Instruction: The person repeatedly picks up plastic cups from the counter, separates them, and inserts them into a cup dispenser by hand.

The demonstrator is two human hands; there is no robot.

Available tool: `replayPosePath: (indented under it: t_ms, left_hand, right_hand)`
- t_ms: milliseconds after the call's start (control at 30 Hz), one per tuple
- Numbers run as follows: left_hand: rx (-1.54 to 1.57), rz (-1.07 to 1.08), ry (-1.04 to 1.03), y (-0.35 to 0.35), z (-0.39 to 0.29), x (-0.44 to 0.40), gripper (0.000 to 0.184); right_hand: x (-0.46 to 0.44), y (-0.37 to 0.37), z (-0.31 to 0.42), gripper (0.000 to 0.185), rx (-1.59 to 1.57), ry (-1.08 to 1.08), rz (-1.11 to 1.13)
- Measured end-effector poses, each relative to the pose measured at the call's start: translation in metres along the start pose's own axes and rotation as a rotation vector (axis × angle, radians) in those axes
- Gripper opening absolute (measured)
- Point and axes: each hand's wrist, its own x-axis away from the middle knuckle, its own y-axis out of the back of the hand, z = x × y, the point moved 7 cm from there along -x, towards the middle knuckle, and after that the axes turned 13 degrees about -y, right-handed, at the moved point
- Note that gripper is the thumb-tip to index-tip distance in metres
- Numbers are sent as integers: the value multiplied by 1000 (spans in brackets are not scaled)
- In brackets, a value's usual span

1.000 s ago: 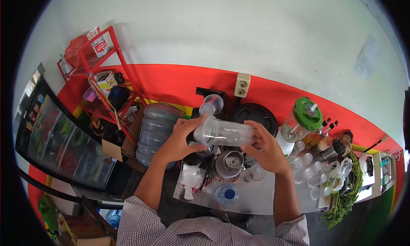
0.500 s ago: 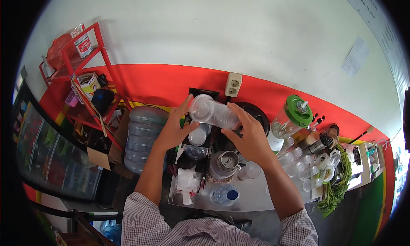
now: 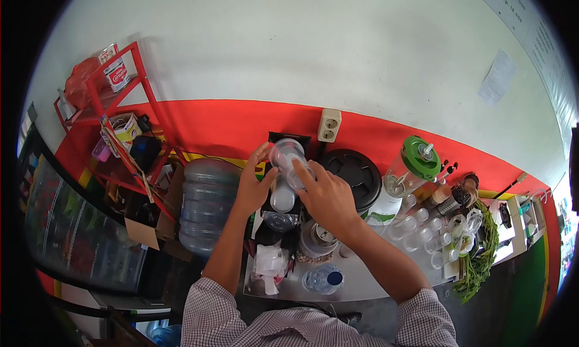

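Note:
Above the table I hold a clear plastic cup (image 3: 287,149), possibly a nested stack of them, tilted with its round end up and to the left. My left hand (image 3: 254,177) grips its left side, fingers and thumb curved round it. On the right, my right hand (image 3: 329,196) has its fingers laid along the cup's lower side. Just below are another clear container (image 3: 282,198) and a dark-looking clear tub (image 3: 277,221). A metal cup (image 3: 325,233) is partly covered by my right forearm.
A blue-capped water bottle (image 3: 323,279) and white plastic packets (image 3: 269,261) are near the table's front edge. A green-lidded blender (image 3: 419,160) and several clear cups (image 3: 416,238) stand right. Left are a large water jug (image 3: 208,205) and a red shelf (image 3: 129,94).
The cup has turned from lying nearly sideways to a steeper tilt. My right hand has moved left and down along it, closer to my left hand.

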Motion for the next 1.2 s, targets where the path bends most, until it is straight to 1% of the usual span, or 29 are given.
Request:
replayPosePath:
  t_ms: [33,67,133,267,367,433,467,533,700,767,900,1067,1200]
  left_hand:
    - [34,-20,-22,-2,4,1,65]
    - [35,-12,-20,-4,10,3,65]
    - [118,-8,74,-9,22,7,53]
    - [179,-43,91,-15,33,11,45]
    - [202,-44,137,-19,44,16,46]
    - [348,-49,158,-21,37,16,47]
    - [348,-46,159,-20,39,16,47]
    - [331,-13,58,-20,35,14,48]
    - [363,-17,129,-22,41,17,47]
    - [357,-17,143,-22,45,18,47]
    - [392,-25,136,-24,36,16,47]
    - [459,-71,182,-26,35,18,45]
    - [456,-81,163,-26,35,19,45]
  right_hand:
    - [1,-2,5,75,37,54,-53]
    - [2,-3,10,79,74,108,-105]
    - [-1,-7,14,80,105,110,-95]
    - [-9,-15,20,82,132,113,-67]
    - [-16,-26,18,80,162,104,-65]
    - [-21,-32,18,80,184,96,-56]
    - [-23,-36,17,80,208,95,-45]
    - [-30,-44,14,79,209,75,-17]
    - [-43,-65,3,74,200,37,49]
    - [-48,-64,0,72,128,-31,90]
    - [-58,-66,-9,70,27,-100,98]
    - [-58,-65,-4,68,99,-126,34]
    - [-58,-71,-3,71,101,-134,9]
